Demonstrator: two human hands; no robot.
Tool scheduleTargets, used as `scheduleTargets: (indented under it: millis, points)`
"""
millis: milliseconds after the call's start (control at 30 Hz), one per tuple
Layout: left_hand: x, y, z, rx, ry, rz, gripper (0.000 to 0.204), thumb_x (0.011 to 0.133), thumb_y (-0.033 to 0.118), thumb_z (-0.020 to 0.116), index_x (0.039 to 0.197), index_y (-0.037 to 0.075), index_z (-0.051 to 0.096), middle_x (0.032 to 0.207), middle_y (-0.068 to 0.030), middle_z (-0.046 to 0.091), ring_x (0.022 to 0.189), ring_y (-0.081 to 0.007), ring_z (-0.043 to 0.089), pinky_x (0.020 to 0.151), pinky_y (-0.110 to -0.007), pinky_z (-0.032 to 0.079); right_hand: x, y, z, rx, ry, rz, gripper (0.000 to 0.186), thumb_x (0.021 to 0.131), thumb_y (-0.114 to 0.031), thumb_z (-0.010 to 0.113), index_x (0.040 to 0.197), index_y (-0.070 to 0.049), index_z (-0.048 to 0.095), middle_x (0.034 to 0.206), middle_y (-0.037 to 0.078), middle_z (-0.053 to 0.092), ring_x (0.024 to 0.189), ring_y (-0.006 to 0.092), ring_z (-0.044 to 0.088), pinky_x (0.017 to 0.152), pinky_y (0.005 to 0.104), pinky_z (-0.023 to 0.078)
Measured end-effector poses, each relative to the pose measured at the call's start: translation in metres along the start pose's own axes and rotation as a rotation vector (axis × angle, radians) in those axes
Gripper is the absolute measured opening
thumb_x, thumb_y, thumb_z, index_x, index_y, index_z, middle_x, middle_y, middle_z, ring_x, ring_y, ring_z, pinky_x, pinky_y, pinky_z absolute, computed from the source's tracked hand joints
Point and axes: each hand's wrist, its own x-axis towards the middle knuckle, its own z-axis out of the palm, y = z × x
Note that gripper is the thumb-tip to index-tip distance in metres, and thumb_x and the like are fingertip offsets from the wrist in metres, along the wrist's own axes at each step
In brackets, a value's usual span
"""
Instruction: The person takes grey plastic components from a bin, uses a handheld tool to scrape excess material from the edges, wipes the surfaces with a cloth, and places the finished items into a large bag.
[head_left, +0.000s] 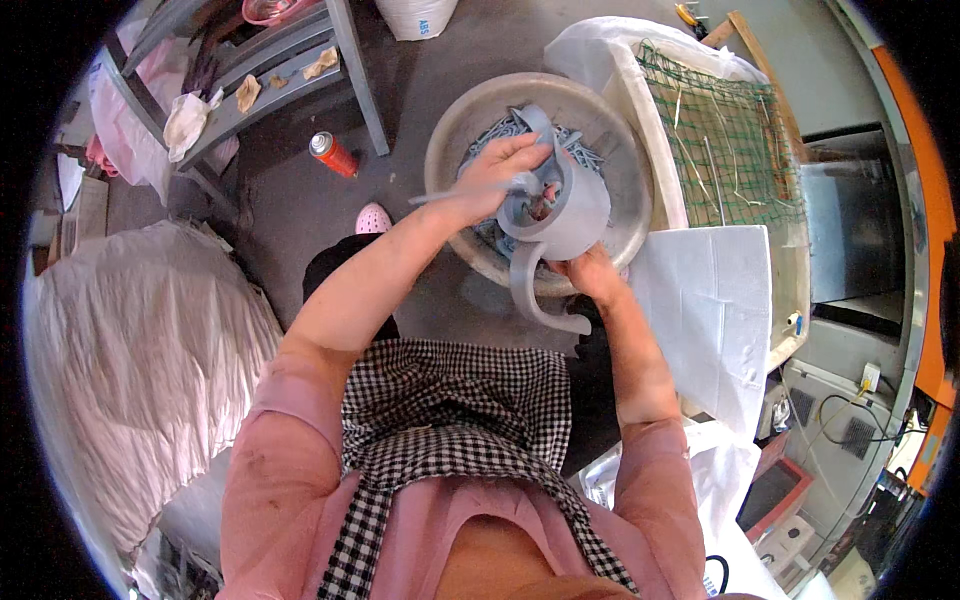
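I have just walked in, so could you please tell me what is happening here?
A person in a checked apron holds a grey cylindrical part over a basin of grey pieces. The right hand is at its near side; the left hand is at its left. A blurred thin object there is unclear.

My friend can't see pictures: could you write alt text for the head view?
A person's left hand and right hand hold a hollow gray piece with a curved handle over a basin of gray strips. A thin, blurred object is by the left hand; green netting lies further right.
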Motion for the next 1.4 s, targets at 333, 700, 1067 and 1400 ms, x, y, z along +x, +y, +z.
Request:
scheduleTargets:
  millis: [333, 700, 1067, 1400]
  points:
    - [0.004, 0.003, 0.002, 0.132, -0.051, 0.091, 0.03, 0.092, 0.023, 0.046, 0.106, 0.001, 0.058, 0.098, -0.0048, 0.062, 0.086, -0.0107, 0.058, 0.079, -0.024, 0.045, 0.017, 0.027, 0.013, -0.306, 0.364, -0.47, 0.028, 0.076, -0.012, 0.058, 0.103, -0.004, 0.057, 0.104, 0.014, 0.057, 0.097, 0.0277, 0.053, 0.084, 0.0392, 0.041]
    - [0.027, -0.021, -0.003, 0.146, 0.064, 0.046, 0.038, 0.09, 0.025, 0.05, 0.115, -0.003, 0.054, 0.105, -0.0065, 0.06, 0.093, -0.0124, 0.056, 0.082, -0.026, 0.044, 0.015, 0.024, -0.021, 0.969, -0.272, 0.287, 0.014, 0.085, -0.016, 0.05, 0.077, -0.004, 0.05, 0.053, -0.005, 0.032, 0.045, 0.0058, 0.03, 0.042, 0.0204, 0.024]
    - [0.03, -0.13, -0.082, 0.737, 0.417, -0.309, 0.039, 0.087, 0.03, 0.048, 0.107, -0.003, 0.057, 0.091, -0.0165, 0.063, 0.085, -0.0237, 0.061, 0.075, -0.034, 0.048, -0.001, 0.076, -0.058, -0.577, 0.372, 0.537, 0.036, 0.092, -0.039, 0.038, 0.092, -0.006, 0.055, 0.086, 0.022, 0.062, 0.085, 0.0419, 0.057, 0.075, 0.0504, 0.045]
    - [0.061, -0.189, -0.119, 1.293, 0.73, 0.076, 0.037, 0.084, 0.026, 0.054, 0.107, -0.003, 0.05, 0.105, -0.0246, 0.053, 0.099, -0.0417, 0.049, 0.085, -0.046, 0.04, -0.008, 0.047, -0.054, -0.58, 0.365, 0.559, 0.033, 0.093, -0.036, 0.039, 0.09, -0.006, 0.052, 0.075, 0.023, 0.06, 0.076, 0.0429, 0.057, 0.065, 0.0519, 0.043]
